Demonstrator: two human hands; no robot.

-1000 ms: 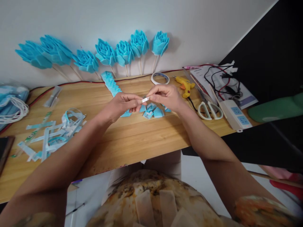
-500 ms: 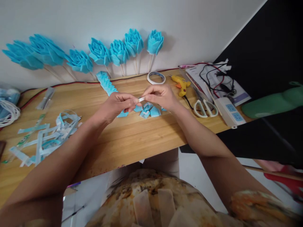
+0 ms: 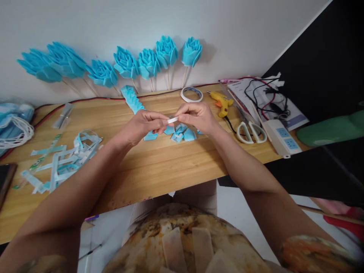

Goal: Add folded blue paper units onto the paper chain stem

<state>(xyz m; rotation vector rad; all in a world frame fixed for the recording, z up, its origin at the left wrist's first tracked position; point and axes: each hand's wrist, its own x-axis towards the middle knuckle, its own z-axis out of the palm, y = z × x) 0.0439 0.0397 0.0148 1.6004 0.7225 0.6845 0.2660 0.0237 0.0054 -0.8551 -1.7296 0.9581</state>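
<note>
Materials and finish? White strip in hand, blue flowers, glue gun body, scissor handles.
White strip: paper, tape or fabric; pale and narrow, too small to settle, finish unclear.
Blue flowers: probably nonwoven fabric or felt, matte; petals look soft and unglossy.
Glue gun body: likely moulded plastic, smooth, solid yellow.
Scissor handles: likely hard plastic, smooth; uniform off-white, rounded loops.

More white strip (image 3: 172, 120) in view

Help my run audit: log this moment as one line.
left hand: pinching small white strip | right hand: pinching its other end | blue pieces: on table
</note>
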